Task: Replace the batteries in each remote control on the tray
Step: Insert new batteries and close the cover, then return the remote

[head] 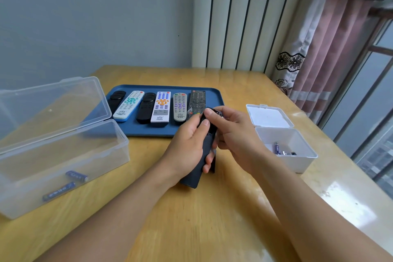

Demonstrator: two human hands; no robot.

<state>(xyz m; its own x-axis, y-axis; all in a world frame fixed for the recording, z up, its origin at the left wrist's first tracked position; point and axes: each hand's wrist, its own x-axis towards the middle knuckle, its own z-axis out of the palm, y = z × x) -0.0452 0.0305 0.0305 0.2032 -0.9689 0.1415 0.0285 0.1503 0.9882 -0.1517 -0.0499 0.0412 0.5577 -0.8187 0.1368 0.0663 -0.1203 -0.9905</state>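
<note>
A blue tray (148,131) at the table's middle carries several remotes side by side, black, white and grey ones (161,107). In front of the tray my left hand (187,151) grips a black remote (194,173) lengthwise, its back turned up, thumb near the top end. My right hand (231,132) pinches the remote's upper end from the right; what lies under its fingertips is hidden. A dark flat piece (213,160), perhaps the battery cover, shows below the remote.
A large clear open box (63,155) on the left holds two blue batteries (59,190). A small white open box (293,140) on the right holds several batteries (277,148). A curtain and window lie past the table's right edge.
</note>
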